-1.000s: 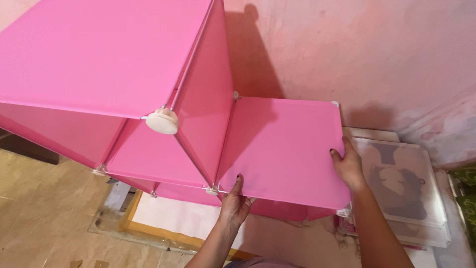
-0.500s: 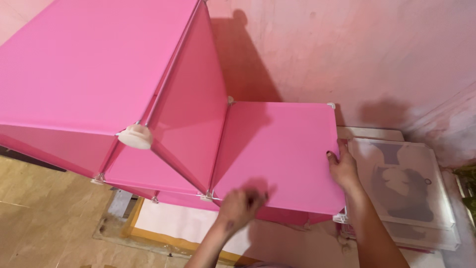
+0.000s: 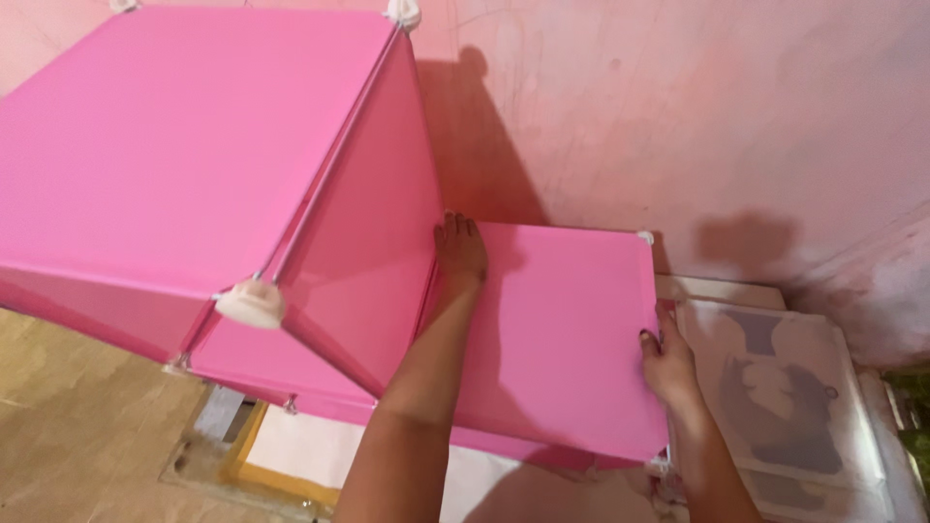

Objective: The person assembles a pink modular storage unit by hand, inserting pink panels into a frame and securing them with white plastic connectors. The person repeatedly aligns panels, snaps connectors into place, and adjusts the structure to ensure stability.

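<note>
Modular pink panel cabinet [image 3: 194, 165] fills the upper left and centre of the frame, joined by white corner connectors [image 3: 250, 302]. Left hand [image 3: 459, 250], fingers together, lies flat on the lower pink panel [image 3: 567, 339] where it meets the taller cube. Right hand [image 3: 666, 363] clamps that panel's right edge. Clear plastic lidded bins [image 3: 794, 407], lower right, sit just beside; contents indistinct.

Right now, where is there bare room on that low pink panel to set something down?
The low pink panel is bare between the left hand at its back left corner and the right hand gripping its right edge. Crowded: the tall pink cube hems the left side; stacked clear panels sit at the right.
</note>
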